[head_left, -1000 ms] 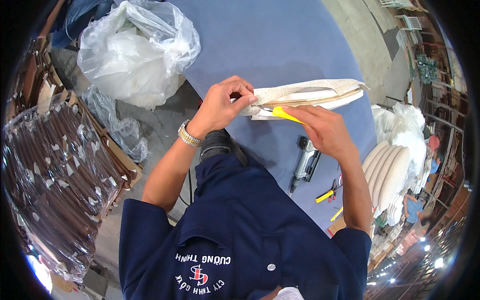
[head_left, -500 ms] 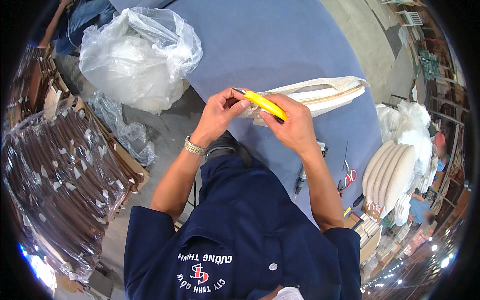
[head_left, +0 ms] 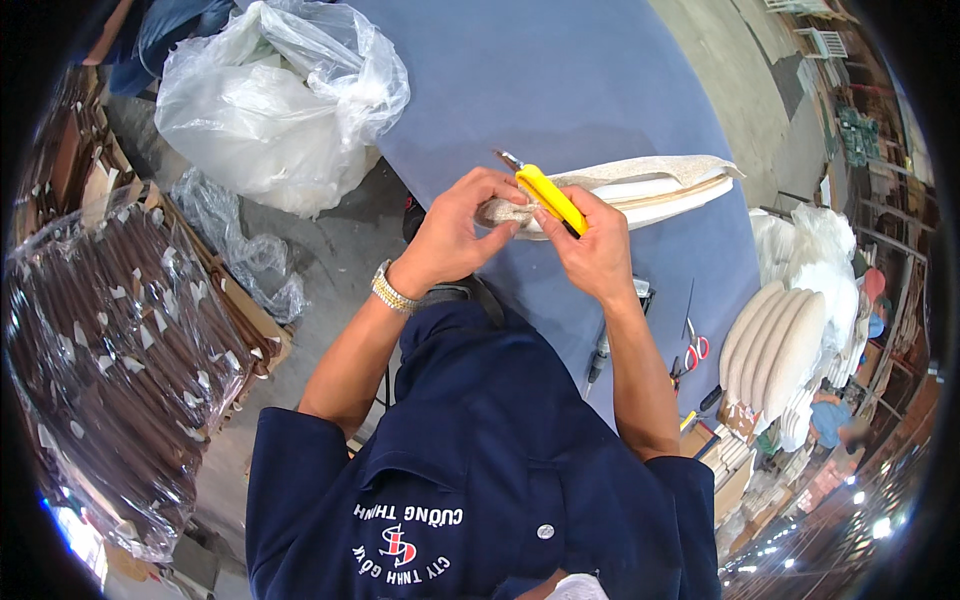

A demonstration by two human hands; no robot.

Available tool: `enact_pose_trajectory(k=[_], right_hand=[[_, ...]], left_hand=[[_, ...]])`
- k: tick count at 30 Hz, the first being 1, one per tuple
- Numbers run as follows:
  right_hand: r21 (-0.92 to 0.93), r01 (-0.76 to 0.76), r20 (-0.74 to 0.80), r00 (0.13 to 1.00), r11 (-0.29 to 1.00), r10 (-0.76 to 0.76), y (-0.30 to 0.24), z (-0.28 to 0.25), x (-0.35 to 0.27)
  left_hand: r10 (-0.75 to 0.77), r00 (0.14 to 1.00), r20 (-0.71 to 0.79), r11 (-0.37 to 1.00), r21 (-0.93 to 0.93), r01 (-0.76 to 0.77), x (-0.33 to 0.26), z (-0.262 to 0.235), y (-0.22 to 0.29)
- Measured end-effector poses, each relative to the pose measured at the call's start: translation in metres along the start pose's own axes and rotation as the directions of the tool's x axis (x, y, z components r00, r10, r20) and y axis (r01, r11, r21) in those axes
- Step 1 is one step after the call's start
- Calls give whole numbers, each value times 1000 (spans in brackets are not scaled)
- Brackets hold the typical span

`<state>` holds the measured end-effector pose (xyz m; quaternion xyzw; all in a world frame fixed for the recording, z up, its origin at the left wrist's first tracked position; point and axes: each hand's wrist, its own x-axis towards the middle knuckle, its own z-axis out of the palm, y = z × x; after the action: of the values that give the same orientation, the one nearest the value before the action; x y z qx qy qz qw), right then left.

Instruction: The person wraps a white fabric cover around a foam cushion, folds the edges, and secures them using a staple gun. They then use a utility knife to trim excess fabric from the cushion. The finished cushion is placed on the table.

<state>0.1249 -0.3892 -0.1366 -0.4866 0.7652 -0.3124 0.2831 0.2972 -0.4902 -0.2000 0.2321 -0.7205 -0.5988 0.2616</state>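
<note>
My right hand [head_left: 595, 252] is closed around a yellow utility knife [head_left: 553, 200], its blade pointing up and to the left, away from me. My left hand [head_left: 458, 228] pinches the near-left end of a beige fabric cover [head_left: 506, 211]. That fabric wraps a padded, cushion-like piece [head_left: 655, 208] with white foam and a pale board edge showing along its open side. The piece stands on edge on the blue-grey table [head_left: 560, 80]. Fingers of my right hand lie close to the cloth; whether they grip it too is hidden.
Red-handled scissors [head_left: 697, 350] and a dark power tool [head_left: 600, 358] lie on the table by my right forearm. Beige round cushions [head_left: 770, 350] are stacked at the right. A large clear plastic bag [head_left: 270, 110] stands far left, above plastic-wrapped brown parts [head_left: 130, 370].
The knife has turned more upright, and my left hand has come away from its blade end. That hand has moved onto the fabric's end.
</note>
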Motion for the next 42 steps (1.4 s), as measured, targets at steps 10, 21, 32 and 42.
enact_pose_trajectory(k=[10, 21, 32, 42], right_hand=[[-48, 152, 11, 988, 987, -151, 10, -72, -14], [-457, 463, 332, 881, 759, -338, -1, -97, -1], [-464, 468, 364, 875, 752, -319, -2, -93, 7], [-536, 494, 365, 867, 685, -339, -9, -93, 8]], left_hand=[[-107, 994, -6, 991, -85, 106, 22, 0, 1], [-165, 985, 50, 977, -127, 170, 25, -4, 1], [-109, 993, 37, 987, -119, 112, 26, -1, 3], [92, 996, -17, 987, 136, -89, 22, 5, 9]])
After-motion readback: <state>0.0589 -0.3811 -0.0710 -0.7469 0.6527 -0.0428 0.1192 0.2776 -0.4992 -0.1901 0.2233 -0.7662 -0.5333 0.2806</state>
